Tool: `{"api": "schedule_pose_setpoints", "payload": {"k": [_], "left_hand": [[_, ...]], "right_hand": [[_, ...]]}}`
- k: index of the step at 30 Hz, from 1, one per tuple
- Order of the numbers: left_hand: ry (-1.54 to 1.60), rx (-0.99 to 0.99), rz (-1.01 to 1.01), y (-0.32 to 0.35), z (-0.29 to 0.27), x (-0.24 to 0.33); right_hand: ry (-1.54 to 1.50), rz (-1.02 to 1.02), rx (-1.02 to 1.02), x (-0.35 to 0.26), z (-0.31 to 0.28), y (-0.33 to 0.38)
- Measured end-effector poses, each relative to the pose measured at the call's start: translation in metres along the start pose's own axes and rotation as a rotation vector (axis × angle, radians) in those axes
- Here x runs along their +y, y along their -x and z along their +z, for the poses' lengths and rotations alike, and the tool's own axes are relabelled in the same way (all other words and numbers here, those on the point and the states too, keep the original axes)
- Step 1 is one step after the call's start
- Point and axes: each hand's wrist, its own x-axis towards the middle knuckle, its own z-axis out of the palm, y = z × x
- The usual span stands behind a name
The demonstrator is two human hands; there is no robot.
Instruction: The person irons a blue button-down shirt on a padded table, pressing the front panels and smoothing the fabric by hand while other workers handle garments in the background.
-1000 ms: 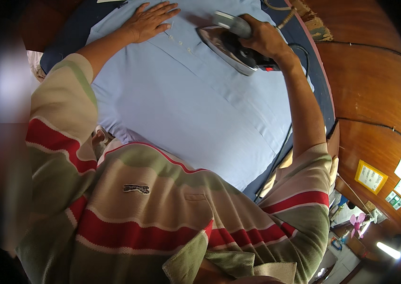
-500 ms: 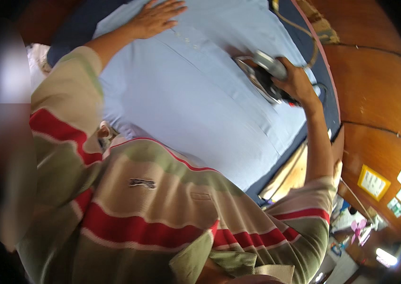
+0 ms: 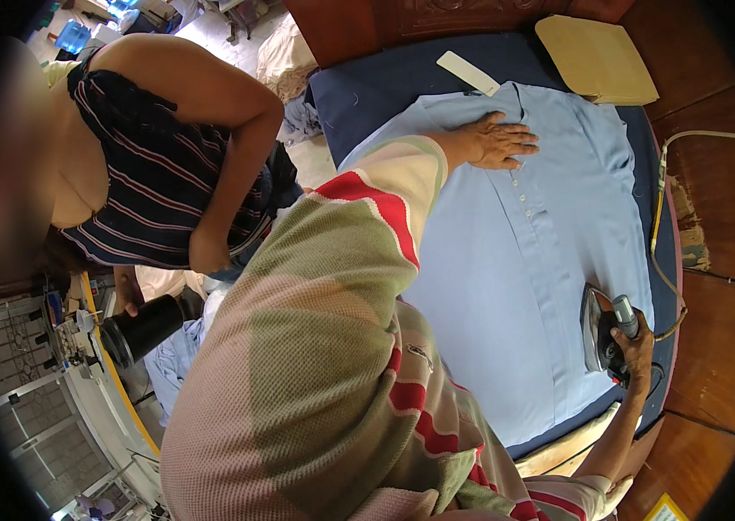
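Note:
A light blue buttoned shirt (image 3: 480,295) lies spread over a dark navy cloth (image 3: 359,95). My left hand (image 3: 499,141) rests palm down on its upper part, beside the button strip, with the fingers stretched out. Closed round the handle of a clothes iron (image 3: 595,328) is my right hand (image 3: 636,345). The iron lies on the shirt to the right of the button strip, towards the hem. Its soleplate edge shows on the left side; I cannot tell whether it fully touches the fabric.
The iron's cord (image 3: 662,200) runs along the right edge. A white strip (image 3: 468,73) and a tan cardboard piece (image 3: 597,59) lie at the far end. Close on my left stands another person (image 3: 159,174) in a striped top, one hand at a black cylinder (image 3: 144,332). Wooden panelling (image 3: 723,226) borders the right.
The view has swung left, bringing the other person and the cloth's far end into sight. My left hand still lies flat on the shirt; my right hand keeps its hold on the iron.

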Motion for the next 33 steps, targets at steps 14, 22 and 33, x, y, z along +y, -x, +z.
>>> {"api": "schedule_pose_setpoints", "payload": {"k": [14, 22, 33], "left_hand": [[-0.113, -0.008, -0.055, -0.001, 0.001, 0.010], [-0.195, -0.058, -0.104, -0.001, -0.003, 0.017], [-0.159, -0.001, -0.072, -0.002, 0.006, 0.008]], "right_hand": [[0.265, 0.097, 0.233, 0.004, -0.005, -0.013], [0.223, 0.030, 0.342, -0.067, 0.004, -0.016], [0.284, 0.016, 0.017, -0.166, 0.089, -0.028]]}}
